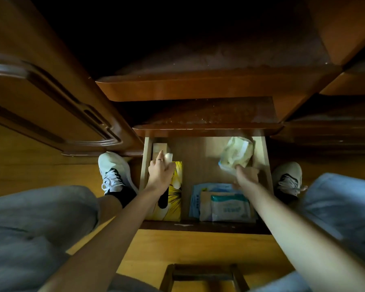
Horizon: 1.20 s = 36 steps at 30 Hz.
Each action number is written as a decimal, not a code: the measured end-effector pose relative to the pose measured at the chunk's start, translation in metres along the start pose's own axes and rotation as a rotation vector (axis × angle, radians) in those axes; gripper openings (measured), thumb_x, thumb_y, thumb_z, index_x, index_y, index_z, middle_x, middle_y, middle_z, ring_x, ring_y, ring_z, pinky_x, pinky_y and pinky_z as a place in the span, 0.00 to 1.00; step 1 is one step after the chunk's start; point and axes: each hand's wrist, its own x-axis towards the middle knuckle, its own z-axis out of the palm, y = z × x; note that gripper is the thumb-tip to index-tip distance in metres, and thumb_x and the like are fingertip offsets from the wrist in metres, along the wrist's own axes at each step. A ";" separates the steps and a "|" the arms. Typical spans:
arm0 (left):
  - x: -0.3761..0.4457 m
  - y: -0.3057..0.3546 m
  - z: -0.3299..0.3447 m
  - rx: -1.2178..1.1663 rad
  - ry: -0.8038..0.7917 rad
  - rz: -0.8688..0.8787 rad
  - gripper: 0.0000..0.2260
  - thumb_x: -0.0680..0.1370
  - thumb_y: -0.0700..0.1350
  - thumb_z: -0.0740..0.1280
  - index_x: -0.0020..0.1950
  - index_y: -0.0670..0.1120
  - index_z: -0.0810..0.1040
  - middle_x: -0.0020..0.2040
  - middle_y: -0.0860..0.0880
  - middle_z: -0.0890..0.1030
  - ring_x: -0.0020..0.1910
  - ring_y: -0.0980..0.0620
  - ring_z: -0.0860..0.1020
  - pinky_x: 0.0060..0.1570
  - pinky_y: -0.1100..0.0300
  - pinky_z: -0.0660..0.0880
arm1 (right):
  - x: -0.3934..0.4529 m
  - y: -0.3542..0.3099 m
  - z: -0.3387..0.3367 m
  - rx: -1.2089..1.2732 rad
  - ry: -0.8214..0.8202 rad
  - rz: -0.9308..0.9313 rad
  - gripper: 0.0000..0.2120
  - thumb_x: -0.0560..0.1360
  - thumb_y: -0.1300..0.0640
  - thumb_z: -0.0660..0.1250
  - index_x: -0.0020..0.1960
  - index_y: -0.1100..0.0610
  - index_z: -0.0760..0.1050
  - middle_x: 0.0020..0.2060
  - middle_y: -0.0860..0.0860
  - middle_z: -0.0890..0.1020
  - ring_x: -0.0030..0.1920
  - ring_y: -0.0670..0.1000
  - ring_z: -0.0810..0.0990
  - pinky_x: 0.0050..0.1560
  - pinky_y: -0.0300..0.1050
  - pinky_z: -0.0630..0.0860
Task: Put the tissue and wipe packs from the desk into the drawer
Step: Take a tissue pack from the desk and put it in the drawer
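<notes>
My left hand [159, 172] reaches into the open drawer [267, 165] at its 9 o'clock side, fingers closed around a small pale pack [168, 158] just above the yellow tissue box [175, 199] standing along that wall. My right hand [246, 175] is over the 2 o'clock corner, fingers pinching the near end of a soft cream tissue pack [236, 153], which looks blurred and lifted off the drawer floor. At 5 o'clock, against the front wall, lie a teal-topped wipe pack [230, 208], a tan pack [204, 205] and a blue pack [196, 197], overlapping.
</notes>
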 end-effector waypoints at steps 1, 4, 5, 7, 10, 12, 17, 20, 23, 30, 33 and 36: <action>0.003 0.001 0.001 0.041 0.001 0.047 0.33 0.81 0.48 0.66 0.82 0.47 0.54 0.74 0.40 0.65 0.73 0.41 0.66 0.71 0.45 0.66 | -0.003 0.002 0.001 -0.134 0.091 -0.070 0.29 0.76 0.47 0.71 0.70 0.61 0.68 0.55 0.59 0.81 0.48 0.58 0.83 0.40 0.50 0.79; 0.009 0.004 0.005 0.062 0.030 0.152 0.41 0.76 0.48 0.74 0.82 0.45 0.54 0.74 0.44 0.68 0.74 0.45 0.67 0.72 0.47 0.68 | -0.020 0.001 0.015 -0.302 -0.013 -0.388 0.22 0.75 0.44 0.71 0.63 0.54 0.71 0.59 0.54 0.81 0.50 0.52 0.79 0.45 0.46 0.72; 0.010 0.005 0.007 0.068 0.052 0.174 0.42 0.74 0.48 0.76 0.81 0.44 0.55 0.74 0.44 0.70 0.73 0.46 0.69 0.70 0.48 0.70 | -0.029 -0.002 0.023 -0.278 -0.199 -0.402 0.21 0.76 0.41 0.70 0.61 0.52 0.72 0.56 0.52 0.83 0.49 0.50 0.80 0.48 0.47 0.74; 0.008 0.002 0.009 0.092 0.094 0.233 0.44 0.72 0.49 0.79 0.81 0.44 0.58 0.72 0.47 0.73 0.70 0.48 0.73 0.68 0.50 0.73 | -0.054 -0.013 0.039 -0.244 -0.597 -0.304 0.25 0.73 0.32 0.68 0.59 0.48 0.68 0.54 0.48 0.83 0.52 0.49 0.82 0.55 0.48 0.77; 0.007 -0.008 0.006 0.173 0.118 0.367 0.40 0.70 0.52 0.80 0.77 0.44 0.67 0.69 0.51 0.74 0.68 0.53 0.73 0.66 0.59 0.72 | -0.075 -0.022 0.067 -0.231 -0.722 -0.412 0.24 0.71 0.34 0.73 0.59 0.46 0.73 0.53 0.43 0.82 0.52 0.47 0.84 0.53 0.44 0.82; 0.004 -0.015 0.000 0.171 0.096 0.412 0.39 0.69 0.53 0.80 0.76 0.45 0.69 0.69 0.55 0.73 0.68 0.57 0.72 0.65 0.64 0.71 | -0.077 -0.023 0.081 -0.200 -0.648 -0.463 0.27 0.72 0.42 0.76 0.67 0.49 0.75 0.56 0.46 0.81 0.55 0.49 0.82 0.57 0.47 0.81; 0.009 -0.035 -0.025 0.230 0.279 0.440 0.27 0.75 0.52 0.74 0.71 0.44 0.73 0.68 0.49 0.74 0.67 0.51 0.71 0.65 0.58 0.69 | -0.059 -0.039 0.094 -0.170 -0.455 -0.492 0.16 0.77 0.48 0.73 0.59 0.46 0.69 0.58 0.51 0.79 0.55 0.56 0.81 0.55 0.54 0.80; 0.017 -0.053 -0.041 0.349 0.351 0.402 0.23 0.76 0.43 0.69 0.71 0.45 0.72 0.68 0.45 0.74 0.68 0.43 0.70 0.67 0.49 0.69 | -0.046 -0.053 0.105 -0.233 -0.372 -0.587 0.13 0.79 0.53 0.71 0.61 0.48 0.73 0.58 0.50 0.77 0.53 0.52 0.78 0.41 0.42 0.76; 0.022 -0.065 -0.045 0.320 0.300 0.320 0.22 0.78 0.39 0.65 0.73 0.47 0.70 0.70 0.47 0.72 0.68 0.45 0.71 0.66 0.47 0.72 | -0.034 -0.060 0.130 -0.254 -0.306 -0.643 0.12 0.79 0.60 0.70 0.62 0.52 0.79 0.62 0.52 0.79 0.59 0.53 0.78 0.52 0.42 0.77; 0.028 -0.070 -0.045 0.339 0.373 0.297 0.26 0.77 0.36 0.60 0.74 0.53 0.73 0.65 0.54 0.79 0.60 0.52 0.80 0.53 0.54 0.79 | -0.022 -0.047 0.180 -0.488 -0.209 -0.608 0.11 0.83 0.56 0.62 0.62 0.53 0.81 0.59 0.54 0.84 0.60 0.56 0.81 0.52 0.44 0.75; 0.028 -0.067 -0.050 0.363 0.364 0.223 0.30 0.74 0.34 0.61 0.73 0.57 0.73 0.49 0.57 0.85 0.47 0.52 0.83 0.43 0.57 0.79 | -0.015 -0.050 0.183 -0.531 -0.168 -0.551 0.15 0.84 0.53 0.59 0.61 0.54 0.82 0.59 0.55 0.84 0.61 0.57 0.81 0.59 0.49 0.77; 0.027 -0.062 -0.052 0.375 0.345 0.240 0.26 0.77 0.35 0.63 0.73 0.54 0.74 0.59 0.50 0.85 0.50 0.49 0.84 0.45 0.54 0.81 | -0.011 -0.058 0.177 -0.645 -0.348 -0.511 0.18 0.82 0.60 0.62 0.71 0.55 0.75 0.69 0.56 0.77 0.69 0.57 0.76 0.69 0.54 0.73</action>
